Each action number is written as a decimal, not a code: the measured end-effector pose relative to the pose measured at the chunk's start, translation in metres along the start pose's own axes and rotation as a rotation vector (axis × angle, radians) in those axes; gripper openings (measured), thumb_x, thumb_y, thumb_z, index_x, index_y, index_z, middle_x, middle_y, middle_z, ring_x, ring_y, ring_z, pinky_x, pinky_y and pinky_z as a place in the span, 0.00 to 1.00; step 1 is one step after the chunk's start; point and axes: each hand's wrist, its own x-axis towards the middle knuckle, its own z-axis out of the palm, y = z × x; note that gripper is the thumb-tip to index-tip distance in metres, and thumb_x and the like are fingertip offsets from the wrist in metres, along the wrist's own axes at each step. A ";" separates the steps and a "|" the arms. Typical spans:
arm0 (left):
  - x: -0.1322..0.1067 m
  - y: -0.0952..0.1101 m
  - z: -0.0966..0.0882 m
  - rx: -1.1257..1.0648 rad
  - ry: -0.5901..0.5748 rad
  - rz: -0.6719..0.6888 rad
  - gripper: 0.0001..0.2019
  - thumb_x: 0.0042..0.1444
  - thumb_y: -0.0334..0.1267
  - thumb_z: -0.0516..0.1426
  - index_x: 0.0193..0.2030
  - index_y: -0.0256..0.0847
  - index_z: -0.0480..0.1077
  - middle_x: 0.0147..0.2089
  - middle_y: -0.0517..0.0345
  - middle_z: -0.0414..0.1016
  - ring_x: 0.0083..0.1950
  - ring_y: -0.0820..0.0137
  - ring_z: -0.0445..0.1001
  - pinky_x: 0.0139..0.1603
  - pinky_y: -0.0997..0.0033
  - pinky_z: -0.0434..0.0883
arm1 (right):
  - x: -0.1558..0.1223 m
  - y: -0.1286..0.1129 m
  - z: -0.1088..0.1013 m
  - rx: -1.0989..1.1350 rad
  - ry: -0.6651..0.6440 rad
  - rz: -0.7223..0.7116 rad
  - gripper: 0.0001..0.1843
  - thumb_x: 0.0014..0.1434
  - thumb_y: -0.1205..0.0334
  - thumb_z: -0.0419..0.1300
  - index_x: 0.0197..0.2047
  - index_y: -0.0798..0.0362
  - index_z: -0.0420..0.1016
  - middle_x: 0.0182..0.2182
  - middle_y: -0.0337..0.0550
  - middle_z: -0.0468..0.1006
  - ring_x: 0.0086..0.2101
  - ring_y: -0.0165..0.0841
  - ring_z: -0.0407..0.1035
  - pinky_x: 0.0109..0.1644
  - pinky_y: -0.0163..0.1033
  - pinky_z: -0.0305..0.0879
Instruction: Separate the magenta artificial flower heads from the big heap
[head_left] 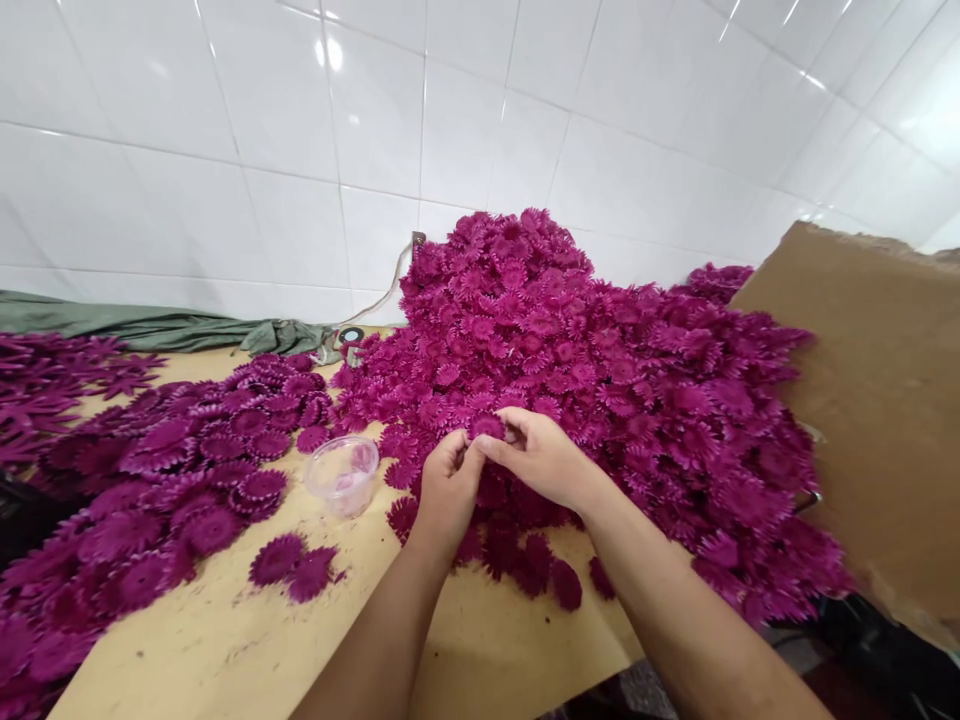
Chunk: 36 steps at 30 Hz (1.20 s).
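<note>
Between my two hands is a magenta artificial flower head, pinched at its edges in front of a big heap. My left hand grips its left side with thumb and fingers closed. From the right, my right hand holds the same flower, its thumb meeting the left thumb near the lower edge. Behind and around them rises the tall heap of magenta flower heads. A clear plastic tub with some pale residue stands left of my left hand. Two loose flower discs lie nearer to me.
Stacked flat petal discs spread over the left side of the tan table. Green cloth runs along the white tiled wall, beside a small round black-and-white object. A large cardboard sheet borders the heap at right.
</note>
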 end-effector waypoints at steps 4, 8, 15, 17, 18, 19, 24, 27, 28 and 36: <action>0.000 -0.001 -0.001 0.043 -0.069 0.004 0.11 0.49 0.42 0.53 0.21 0.40 0.60 0.22 0.65 0.60 0.26 0.75 0.60 0.28 0.75 0.59 | 0.004 0.011 -0.004 0.163 0.040 0.032 0.09 0.46 0.58 0.56 0.24 0.54 0.64 0.20 0.35 0.65 0.24 0.27 0.58 0.29 0.34 0.57; -0.001 -0.003 0.000 0.056 -0.079 0.033 0.09 0.50 0.40 0.52 0.32 0.38 0.68 0.30 0.58 0.70 0.32 0.71 0.68 0.35 0.71 0.65 | 0.008 0.027 -0.006 0.130 0.229 0.039 0.11 0.47 0.54 0.54 0.22 0.53 0.61 0.19 0.34 0.60 0.23 0.26 0.53 0.29 0.35 0.53; 0.000 -0.004 0.000 0.127 0.110 0.151 0.09 0.50 0.39 0.54 0.37 0.38 0.69 0.33 0.56 0.70 0.33 0.72 0.69 0.35 0.72 0.67 | 0.005 0.037 0.005 -0.185 0.341 0.060 0.17 0.54 0.53 0.45 0.18 0.50 0.50 0.16 0.34 0.54 0.20 0.27 0.49 0.26 0.36 0.45; 0.000 -0.001 0.001 0.146 0.081 0.185 0.10 0.50 0.38 0.55 0.38 0.39 0.70 0.35 0.56 0.71 0.35 0.72 0.70 0.38 0.72 0.68 | 0.004 0.036 0.008 -0.188 0.329 0.056 0.18 0.55 0.52 0.44 0.18 0.51 0.52 0.16 0.35 0.56 0.20 0.27 0.50 0.27 0.36 0.46; 0.000 0.000 0.001 0.156 0.060 0.197 0.10 0.49 0.38 0.55 0.39 0.39 0.71 0.36 0.55 0.71 0.36 0.71 0.70 0.39 0.71 0.68 | 0.004 0.035 0.009 -0.178 0.317 0.056 0.19 0.55 0.51 0.44 0.18 0.51 0.53 0.16 0.35 0.57 0.21 0.27 0.51 0.27 0.36 0.47; 0.000 0.001 0.002 0.163 0.037 0.205 0.10 0.49 0.37 0.56 0.39 0.40 0.72 0.36 0.55 0.72 0.37 0.71 0.71 0.40 0.71 0.68 | 0.003 0.035 0.009 -0.165 0.304 0.055 0.19 0.55 0.50 0.45 0.18 0.51 0.54 0.16 0.35 0.58 0.21 0.27 0.52 0.27 0.35 0.48; -0.002 0.001 0.003 0.190 -0.038 0.181 0.09 0.47 0.36 0.57 0.36 0.40 0.73 0.35 0.56 0.74 0.37 0.69 0.71 0.40 0.70 0.68 | -0.002 0.033 0.010 -0.013 0.260 0.053 0.22 0.54 0.46 0.44 0.18 0.52 0.53 0.17 0.35 0.56 0.21 0.27 0.51 0.26 0.35 0.48; -0.004 0.001 0.005 0.207 -0.033 0.148 0.05 0.46 0.35 0.56 0.29 0.41 0.73 0.30 0.58 0.74 0.33 0.70 0.71 0.37 0.71 0.67 | -0.009 0.033 0.010 0.064 0.195 0.041 0.22 0.55 0.45 0.42 0.19 0.51 0.51 0.18 0.34 0.52 0.21 0.26 0.48 0.25 0.34 0.48; -0.004 0.002 0.006 0.217 -0.013 0.139 0.04 0.46 0.35 0.56 0.26 0.40 0.72 0.27 0.60 0.73 0.31 0.71 0.70 0.35 0.72 0.66 | -0.013 0.032 0.010 0.057 0.172 0.030 0.21 0.54 0.46 0.44 0.19 0.51 0.51 0.18 0.34 0.52 0.22 0.26 0.48 0.25 0.34 0.48; 0.038 0.029 -0.001 0.220 0.358 0.118 0.06 0.47 0.38 0.52 0.24 0.40 0.65 0.21 0.63 0.66 0.24 0.73 0.65 0.29 0.73 0.64 | -0.052 0.012 0.002 0.043 0.074 -0.041 0.11 0.54 0.60 0.50 0.22 0.52 0.55 0.22 0.35 0.58 0.25 0.27 0.54 0.30 0.34 0.53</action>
